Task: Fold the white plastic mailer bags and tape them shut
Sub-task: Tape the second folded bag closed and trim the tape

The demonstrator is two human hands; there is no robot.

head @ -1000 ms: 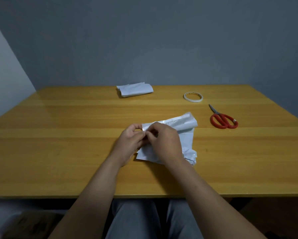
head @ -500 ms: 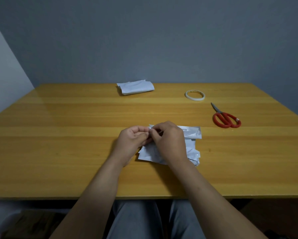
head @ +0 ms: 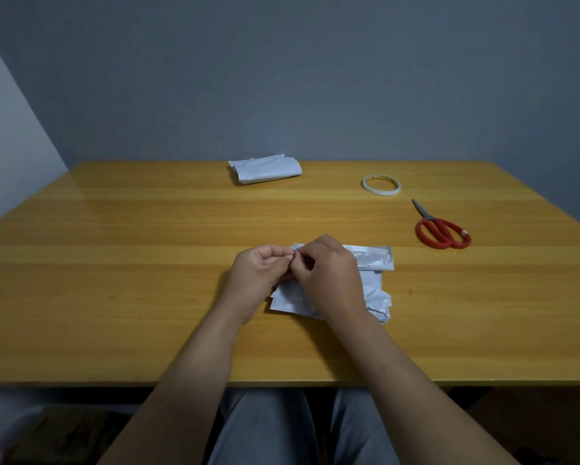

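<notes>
A crumpled white mailer bag (head: 372,283) lies on the wooden table (head: 114,297) near the front middle, its top flap folded down flat. My left hand (head: 258,276) and my right hand (head: 328,276) meet at the bag's upper left corner, fingertips pinched together on the plastic edge there. My right hand covers the bag's left half. A second white mailer bag (head: 265,168), folded, rests at the back of the table. A roll of tape (head: 381,184) lies at the back right.
Red-handled scissors (head: 441,229) lie shut to the right of the bag, below the tape roll. The table's front edge runs just above my lap. Grey walls close in behind and to the right.
The bag's raised, rolled top flap has come down flat onto the table. Both hands stayed pinched at the upper left corner and barely shifted.
</notes>
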